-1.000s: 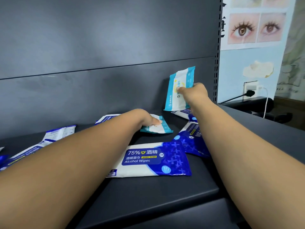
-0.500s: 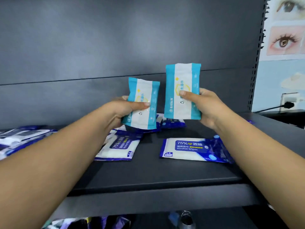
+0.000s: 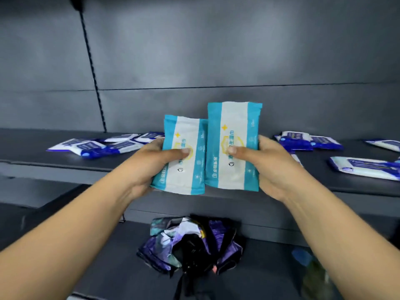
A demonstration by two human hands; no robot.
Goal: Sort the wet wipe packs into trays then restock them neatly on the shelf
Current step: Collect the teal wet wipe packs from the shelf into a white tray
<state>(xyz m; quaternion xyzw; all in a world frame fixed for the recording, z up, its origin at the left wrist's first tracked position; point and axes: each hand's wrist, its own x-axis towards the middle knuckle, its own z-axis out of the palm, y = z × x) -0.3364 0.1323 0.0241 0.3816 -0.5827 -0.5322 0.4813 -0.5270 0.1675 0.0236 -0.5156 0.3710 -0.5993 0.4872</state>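
I hold two teal-and-white wet wipe packs upright, side by side, in front of the dark shelf (image 3: 65, 159). My left hand (image 3: 149, 163) grips the left teal pack (image 3: 184, 167), thumb across its front. My right hand (image 3: 272, 165) grips the right teal pack (image 3: 234, 131), which sits slightly higher and touches the left one. Blue-and-white alcohol wipe packs lie flat on the shelf: a loose group at the left (image 3: 104, 146), another cluster at the right (image 3: 303, 141), and one nearer the front right edge (image 3: 365, 167).
A grey back panel (image 3: 216, 50) closes the shelf behind. On the lower shelf (image 3: 97, 267) sits a crumpled purple and black bag (image 3: 190, 243). A blurred blue object (image 3: 303, 256) shows at the lower right.
My view has swung left and downward. Both hands have pulled the teal packs back from the shelf and brought them together until they touch. The lower shelf with the bag has come into view.
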